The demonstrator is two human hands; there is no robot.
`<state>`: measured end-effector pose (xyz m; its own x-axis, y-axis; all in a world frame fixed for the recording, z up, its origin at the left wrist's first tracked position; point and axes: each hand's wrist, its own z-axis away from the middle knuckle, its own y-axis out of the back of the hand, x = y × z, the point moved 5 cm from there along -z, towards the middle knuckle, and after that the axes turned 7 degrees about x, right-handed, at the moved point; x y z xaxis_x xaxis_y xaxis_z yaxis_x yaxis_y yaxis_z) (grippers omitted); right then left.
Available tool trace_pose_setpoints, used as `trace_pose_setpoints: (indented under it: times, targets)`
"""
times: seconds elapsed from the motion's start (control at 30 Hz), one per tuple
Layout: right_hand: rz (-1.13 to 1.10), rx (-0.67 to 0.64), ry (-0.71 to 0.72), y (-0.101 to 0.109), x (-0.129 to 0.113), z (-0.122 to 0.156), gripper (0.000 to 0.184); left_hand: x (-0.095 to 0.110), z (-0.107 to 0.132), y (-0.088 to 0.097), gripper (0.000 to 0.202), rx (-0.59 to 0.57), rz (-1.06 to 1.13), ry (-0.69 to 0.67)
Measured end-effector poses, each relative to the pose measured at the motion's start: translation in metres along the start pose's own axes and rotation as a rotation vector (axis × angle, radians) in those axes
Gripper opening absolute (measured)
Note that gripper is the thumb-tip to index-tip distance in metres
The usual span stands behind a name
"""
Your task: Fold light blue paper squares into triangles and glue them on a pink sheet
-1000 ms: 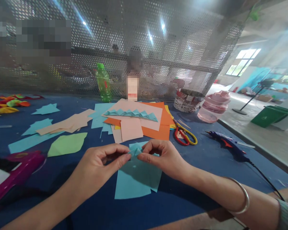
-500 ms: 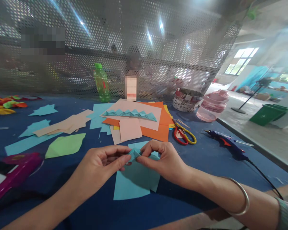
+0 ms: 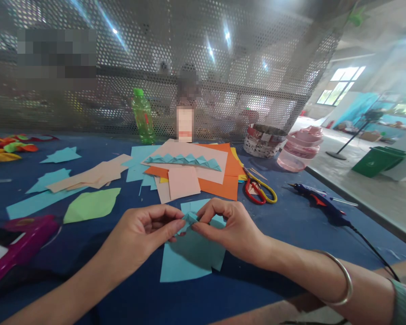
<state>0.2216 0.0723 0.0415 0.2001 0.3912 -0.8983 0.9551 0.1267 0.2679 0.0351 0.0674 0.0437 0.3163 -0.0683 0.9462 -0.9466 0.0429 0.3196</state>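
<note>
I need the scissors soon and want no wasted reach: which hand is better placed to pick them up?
Right, probably. The scissors lie on the table just beyond the right hand, while the left hand sits farther off. Both hands now pinch the small blue folded paper, so the left would have to hold it alone.
</note>
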Motion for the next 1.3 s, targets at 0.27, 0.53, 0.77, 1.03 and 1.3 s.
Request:
trace_pose_setpoints:
  times: [0.27,0.53,0.77,1.03,1.3]
  targets:
    - [-0.059,-0.023,-0.044,-0.002,0.003,-0.001,0.020,-0.001,0.000,0.000,0.039,-0.006,0.002,-0.001]
    - [-0.180,-0.143,-0.196,-0.008,0.013,-0.005,0.041,0.005,0.002,0.002,0.040,0.009,0.026,0.005]
    - [-0.138,-0.114,-0.118,-0.006,0.008,-0.004,0.031,0.000,0.001,0.000,0.041,-0.008,0.020,0.022]
    - [-0.042,-0.063,0.020,0.000,-0.005,-0.003,0.024,-0.014,-0.001,-0.002,0.038,-0.097,0.020,0.049]
    - [0.043,-0.046,0.092,0.001,-0.008,0.001,0.026,-0.014,0.001,-0.005,0.042,-0.206,-0.054,0.110]
